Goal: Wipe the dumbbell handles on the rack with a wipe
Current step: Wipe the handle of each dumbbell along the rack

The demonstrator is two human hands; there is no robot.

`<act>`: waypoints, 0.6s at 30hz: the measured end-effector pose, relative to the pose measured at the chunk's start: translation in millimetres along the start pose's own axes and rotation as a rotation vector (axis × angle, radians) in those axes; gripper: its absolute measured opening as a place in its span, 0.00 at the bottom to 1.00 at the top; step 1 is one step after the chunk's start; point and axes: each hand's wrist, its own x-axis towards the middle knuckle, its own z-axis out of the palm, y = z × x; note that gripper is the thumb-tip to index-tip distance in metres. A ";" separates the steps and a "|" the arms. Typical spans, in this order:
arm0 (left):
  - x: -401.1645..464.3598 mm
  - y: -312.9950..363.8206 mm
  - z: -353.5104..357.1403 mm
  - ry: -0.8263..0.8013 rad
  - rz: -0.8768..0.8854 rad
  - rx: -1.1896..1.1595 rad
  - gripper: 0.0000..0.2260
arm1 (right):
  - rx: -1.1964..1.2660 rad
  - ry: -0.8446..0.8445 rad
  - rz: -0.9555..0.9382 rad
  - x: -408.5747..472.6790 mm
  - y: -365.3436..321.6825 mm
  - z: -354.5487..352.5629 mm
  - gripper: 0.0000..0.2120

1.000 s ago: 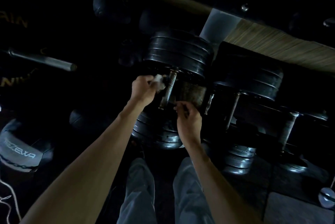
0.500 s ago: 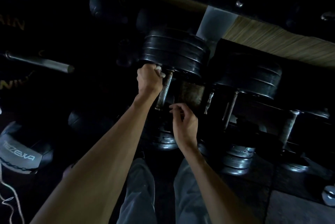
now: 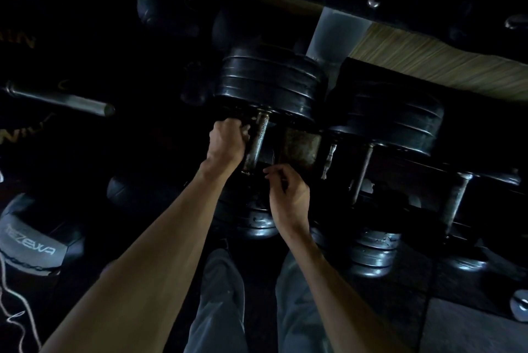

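The fingers of the left hand [image 3: 227,139] are curled tight, and between them and the bar only a pale sliver shows, which I take to be the crumpled white wipe [image 3: 245,129]; the dim light hides how much of it is there. That fist sits against the left side of the rusty, speckled steel handle [image 3: 257,142] of the big dumbbell, close under its far stack of black round weight plates [image 3: 271,86]. The right hand [image 3: 288,195] hangs nearer the body, just below and right of the handle's near end, its fingers loosely bent with thumb and forefinger close together; whether they pinch anything is too dark to tell, and it does not seem to touch the bar. The dumbbell rests across the dark metal rack [image 3: 300,146], whose worn, rust-mottled plate shows right beside the handle. More dumbbells lie to the right, among them a thin steel handle [image 3: 361,172] and a thicker grey one [image 3: 457,198]. By my reading, the step in hand is the wiping of this first handle, at its top end. The next move calls for drawing the wipe down the bar's length with firm pressure, turning the wrist to reach the far side, before shifting right to the neighbouring handles.
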 end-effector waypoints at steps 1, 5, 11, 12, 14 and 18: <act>-4.2 -0.6 0.1 -0.009 0.005 0.022 0.15 | 0.000 0.001 -0.004 0.1 1.2 0.2 0.09; 1.9 6.3 4.8 -0.002 0.011 -0.188 0.17 | 0.035 0.022 -0.001 -0.8 2.4 3.2 0.08; -9.8 5.1 1.1 0.009 0.049 -0.259 0.12 | 0.063 0.019 0.000 -0.7 4.9 4.7 0.09; -11.5 5.4 1.0 0.028 0.084 -0.245 0.12 | 0.067 0.029 0.000 -1.4 4.4 6.2 0.10; -10.5 13.4 1.0 0.059 0.106 -0.233 0.11 | 0.057 0.054 -0.001 -2.3 1.8 8.6 0.10; 1.0 21.7 5.3 0.107 0.057 -0.277 0.11 | 0.017 0.040 -0.009 -1.5 -0.7 6.3 0.10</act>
